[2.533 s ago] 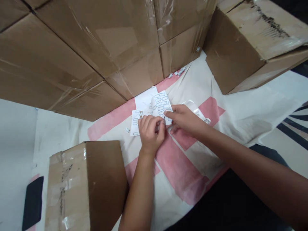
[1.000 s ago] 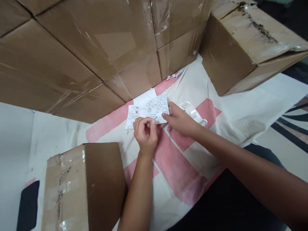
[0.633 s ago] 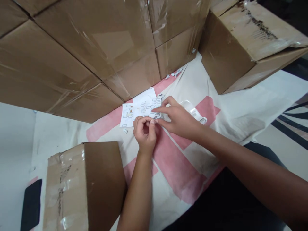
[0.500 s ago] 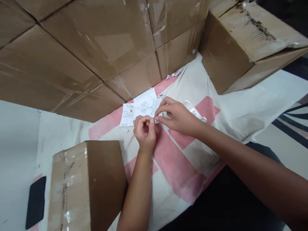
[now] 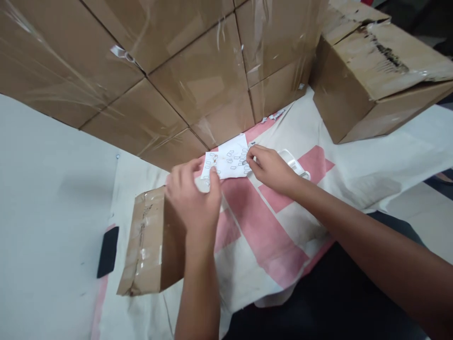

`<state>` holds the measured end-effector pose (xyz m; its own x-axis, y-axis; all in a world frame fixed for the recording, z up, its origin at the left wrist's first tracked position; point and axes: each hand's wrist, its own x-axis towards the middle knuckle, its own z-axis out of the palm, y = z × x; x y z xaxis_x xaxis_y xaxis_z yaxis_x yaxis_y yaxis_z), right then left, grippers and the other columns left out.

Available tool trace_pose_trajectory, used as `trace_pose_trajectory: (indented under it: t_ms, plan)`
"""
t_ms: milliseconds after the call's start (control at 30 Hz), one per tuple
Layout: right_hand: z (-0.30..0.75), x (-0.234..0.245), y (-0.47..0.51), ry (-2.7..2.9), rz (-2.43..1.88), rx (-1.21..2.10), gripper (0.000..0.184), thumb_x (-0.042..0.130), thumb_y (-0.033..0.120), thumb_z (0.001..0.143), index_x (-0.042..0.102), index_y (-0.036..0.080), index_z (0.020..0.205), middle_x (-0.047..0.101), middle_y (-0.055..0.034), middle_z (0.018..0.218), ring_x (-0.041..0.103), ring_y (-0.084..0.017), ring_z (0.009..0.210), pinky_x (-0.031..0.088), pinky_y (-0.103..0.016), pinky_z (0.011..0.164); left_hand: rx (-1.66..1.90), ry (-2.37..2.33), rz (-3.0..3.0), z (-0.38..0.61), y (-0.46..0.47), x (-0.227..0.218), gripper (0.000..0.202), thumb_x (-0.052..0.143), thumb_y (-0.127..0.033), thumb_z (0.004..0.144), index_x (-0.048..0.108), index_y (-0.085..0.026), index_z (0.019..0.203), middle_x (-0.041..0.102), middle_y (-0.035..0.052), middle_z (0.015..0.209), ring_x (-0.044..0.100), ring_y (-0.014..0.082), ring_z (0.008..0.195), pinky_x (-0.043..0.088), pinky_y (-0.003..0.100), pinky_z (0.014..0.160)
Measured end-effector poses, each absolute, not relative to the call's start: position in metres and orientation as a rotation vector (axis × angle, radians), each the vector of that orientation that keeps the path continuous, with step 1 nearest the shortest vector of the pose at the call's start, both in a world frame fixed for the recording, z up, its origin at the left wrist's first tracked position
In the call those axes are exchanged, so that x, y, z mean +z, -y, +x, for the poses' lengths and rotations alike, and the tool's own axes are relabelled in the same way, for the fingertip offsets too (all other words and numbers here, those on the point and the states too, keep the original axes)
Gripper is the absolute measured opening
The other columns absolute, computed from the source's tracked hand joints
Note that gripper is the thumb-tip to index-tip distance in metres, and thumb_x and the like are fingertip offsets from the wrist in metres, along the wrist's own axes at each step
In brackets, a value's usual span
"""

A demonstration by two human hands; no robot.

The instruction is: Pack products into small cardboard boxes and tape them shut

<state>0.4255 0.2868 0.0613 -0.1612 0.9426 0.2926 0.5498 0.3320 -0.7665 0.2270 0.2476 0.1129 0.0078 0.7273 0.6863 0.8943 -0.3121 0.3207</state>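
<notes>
A white sticker sheet printed with several small outlined labels lies on the pink-and-white cloth, at the foot of the box stack. My right hand rests on its right edge, with the fingertips pinched on the paper. My left hand is lifted off the cloth just left of the sheet, above the corner of a small cardboard box. Its fingers are curled and smeared by motion, so I cannot make out whether they hold anything.
A wall of taped cardboard boxes stands behind the sheet, and a torn-topped box sits at the right. A clear plastic piece lies beside my right wrist. A black phone rests on the white floor at the left. Small label scraps lie by the boxes.
My left hand has left the pinch at the sheet's lower edge and moved left and up toward the small box. My right hand stays on the sheet. The view has swung left.
</notes>
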Motion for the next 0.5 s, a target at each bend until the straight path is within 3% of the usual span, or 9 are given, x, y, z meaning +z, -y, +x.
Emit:
trace_pose_trajectory:
  t_ms: [100,167,233,333,500]
  plan:
    - [0.420,0.063,-0.281,1.866,-1.261,0.704,0.015,0.044,0.016,0.095,0.055,0.018,0.085,0.064,-0.0059,0.093,0.057,-0.019,0.084,0.037,-0.030,0.074,-0.653,2.078,-1.862,0.179,-0.215,0.131,0.071,0.073,-0.055,0.080,0.053,-0.019,0.138,0.056,0.0250,0.139,0.047,0.0498,0.132,0.032,0.073,0.104]
    - [0.415,0.066,-0.276,1.890,-1.212,0.746,0.014,0.046,0.019,0.096,0.055,0.019,0.086,0.064,-0.0054,0.094,0.057,-0.018,0.083,0.037,-0.030,0.073,-0.372,2.259,-1.816,0.143,-0.194,0.129,0.088,0.069,-0.064,0.080,0.042,-0.018,0.150,0.045,0.0298,0.151,0.039,0.0557,0.139,0.031,0.079,0.102]
    - [0.409,0.069,-0.270,1.918,-1.140,0.796,0.013,0.048,0.020,0.096,0.055,0.019,0.086,0.064,-0.0047,0.094,0.056,-0.017,0.081,0.036,-0.029,0.072,-0.192,2.286,-1.937,0.111,-0.176,0.122,0.087,0.063,-0.062,0.085,0.034,-0.021,0.156,0.041,0.0257,0.157,0.038,0.0520,0.143,0.036,0.075,0.104]
    - [0.398,0.073,-0.259,1.998,-0.971,0.897,0.012,0.050,0.022,0.096,0.055,0.019,0.086,0.063,-0.0039,0.095,0.055,-0.016,0.082,0.036,-0.028,0.072,-0.095,2.010,-2.241,0.076,-0.153,0.114,0.081,0.059,-0.051,0.091,0.025,-0.029,0.161,0.040,0.0165,0.161,0.032,0.0454,0.150,0.034,0.069,0.113]
    - [0.378,0.066,-0.246,2.216,-0.725,1.075,0.009,0.057,0.023,0.095,0.059,0.019,0.087,0.062,-0.0028,0.094,0.054,-0.016,0.082,0.035,-0.027,0.072,-0.174,1.572,-2.693,0.051,-0.124,0.123,0.076,0.063,-0.035,0.093,0.027,-0.039,0.160,0.049,0.0079,0.156,0.038,0.0366,0.149,0.029,0.066,0.121]
